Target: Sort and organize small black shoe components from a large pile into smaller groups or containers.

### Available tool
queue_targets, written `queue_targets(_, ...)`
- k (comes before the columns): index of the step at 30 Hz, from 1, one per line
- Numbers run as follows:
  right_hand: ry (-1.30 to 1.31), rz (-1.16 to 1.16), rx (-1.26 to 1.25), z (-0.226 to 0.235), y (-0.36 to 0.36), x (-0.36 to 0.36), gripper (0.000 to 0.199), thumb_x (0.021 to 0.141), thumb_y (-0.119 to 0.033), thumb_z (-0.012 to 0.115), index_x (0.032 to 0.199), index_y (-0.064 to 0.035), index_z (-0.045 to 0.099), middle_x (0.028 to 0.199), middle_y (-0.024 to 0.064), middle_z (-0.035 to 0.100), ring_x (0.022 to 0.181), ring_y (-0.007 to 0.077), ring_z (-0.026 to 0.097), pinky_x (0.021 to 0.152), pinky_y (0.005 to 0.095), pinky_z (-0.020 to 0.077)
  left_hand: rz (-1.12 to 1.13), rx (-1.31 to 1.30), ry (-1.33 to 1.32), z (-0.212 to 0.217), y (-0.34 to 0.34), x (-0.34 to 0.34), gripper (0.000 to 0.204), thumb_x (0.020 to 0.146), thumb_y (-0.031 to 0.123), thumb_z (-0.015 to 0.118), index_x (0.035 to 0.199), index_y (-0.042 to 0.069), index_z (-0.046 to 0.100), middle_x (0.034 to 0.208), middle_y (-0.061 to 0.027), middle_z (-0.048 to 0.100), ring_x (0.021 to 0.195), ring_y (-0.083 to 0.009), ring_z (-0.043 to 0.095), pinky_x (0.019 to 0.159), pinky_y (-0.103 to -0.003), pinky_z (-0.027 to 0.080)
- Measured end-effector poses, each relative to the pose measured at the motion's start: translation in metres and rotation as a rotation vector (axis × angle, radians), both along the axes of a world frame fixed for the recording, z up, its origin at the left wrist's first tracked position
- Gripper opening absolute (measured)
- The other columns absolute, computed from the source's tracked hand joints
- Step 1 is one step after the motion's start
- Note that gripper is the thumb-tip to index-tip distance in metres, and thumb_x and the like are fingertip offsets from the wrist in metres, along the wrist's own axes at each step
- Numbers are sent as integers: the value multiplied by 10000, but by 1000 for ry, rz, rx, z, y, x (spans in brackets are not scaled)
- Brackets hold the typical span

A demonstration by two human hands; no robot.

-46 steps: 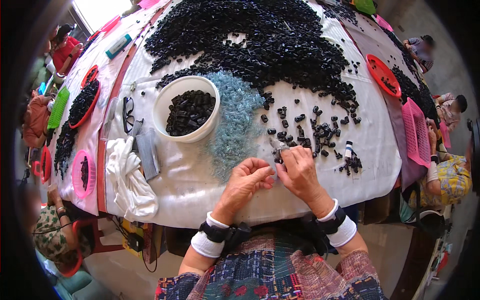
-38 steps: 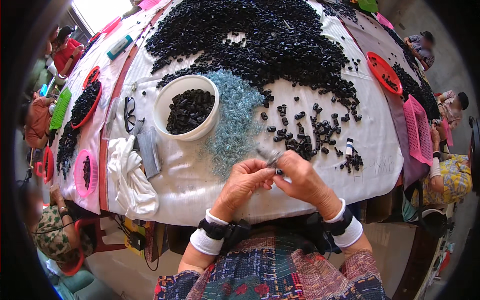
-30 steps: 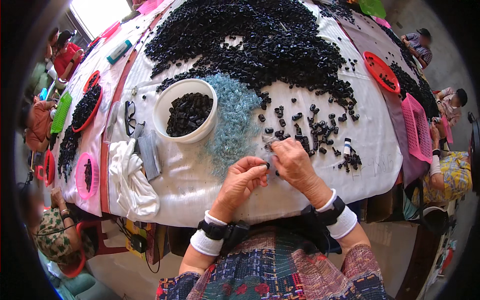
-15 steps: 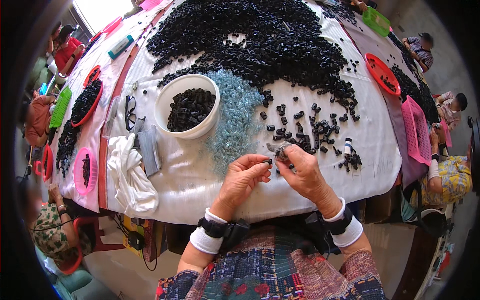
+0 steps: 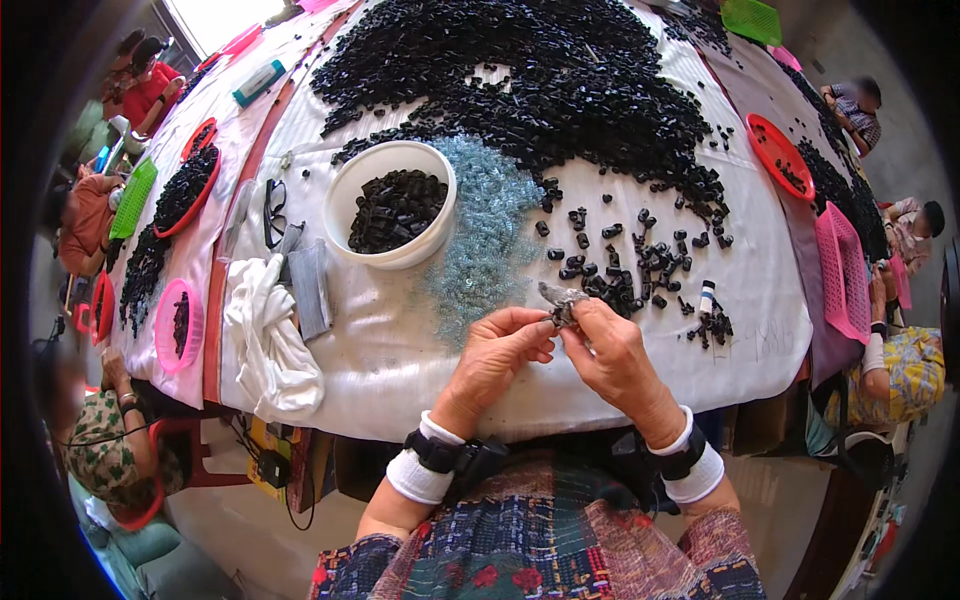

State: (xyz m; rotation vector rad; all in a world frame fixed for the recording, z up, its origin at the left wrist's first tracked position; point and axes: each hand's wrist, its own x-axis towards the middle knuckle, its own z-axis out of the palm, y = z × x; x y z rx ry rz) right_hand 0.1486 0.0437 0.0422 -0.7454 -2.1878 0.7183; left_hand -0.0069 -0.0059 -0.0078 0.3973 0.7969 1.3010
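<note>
My left hand point(image 5: 500, 355) is closed in a pinch, its fingertips on a small black plastic part that is mostly hidden now. Right beside it, my right hand point(image 5: 622, 352) grips a small grey, crumpled-looking piece point(image 5: 562, 296), and something dark shows beneath it at the fingertips. The fingertips of both hands meet or nearly meet over the white cloth. Just beyond them lie loose black plastic parts point(image 5: 620, 290) and a spread of small pale-blue clear pieces point(image 5: 485, 240). To the left stands a white tub point(image 5: 335, 225) partly filled with black parts.
A large heap of black parts point(image 5: 520, 80) covers the far table. At left lie a white cloth point(image 5: 262, 340), a grey folded cloth point(image 5: 310, 290) and glasses point(image 5: 274, 212). A small white-and-dark cylinder point(image 5: 707, 297) stands at right. Pink baskets point(image 5: 843, 270) and other people flank the table.
My left hand has moved right, bringing its pinched black part up to the grey piece in my right hand. The view has shifted slightly.
</note>
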Motion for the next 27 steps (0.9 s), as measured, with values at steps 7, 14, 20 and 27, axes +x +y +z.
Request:
queue_targets(7,99,-80,68,-3,-4,-2,194,718,109,583,894,32,564,769,159,558,658,303,546,566,359,458,-55,-22,-197,3,-2,4,148,881,84,574,1001,9,618,836,-74,646,718,-141,615,643,-289,528)
queue_targets(14,202,-195,-67,-5,-12,-2,344,724,98,581,1054,6,604,875,113,605,706,245,576,580,317,472,-119,0,-222,-1,5,8,179,867,100,604,1022,15,629,867,-62,653,736,-124,613,638,-261,520)
queue_targets(20,112,-138,-11,-4,-1,3,326,699,100,595,1010,4,585,877,124,583,769,285,546,644,355,460,-138,-4,-249,-4,9,5,187,855,80,615,1027,9,626,882,-75,655,749,-141,624,643,-263,524)
queue_targets(27,45,-43,-84,-5,3,11,272,682,106,604,936,18,569,840,136,566,740,285,545,611,333,456,-165,-8,-183,3,8,3,170,841,47,618,1005,1,608,868,-83,651,726,-148,631,659,-279,541)
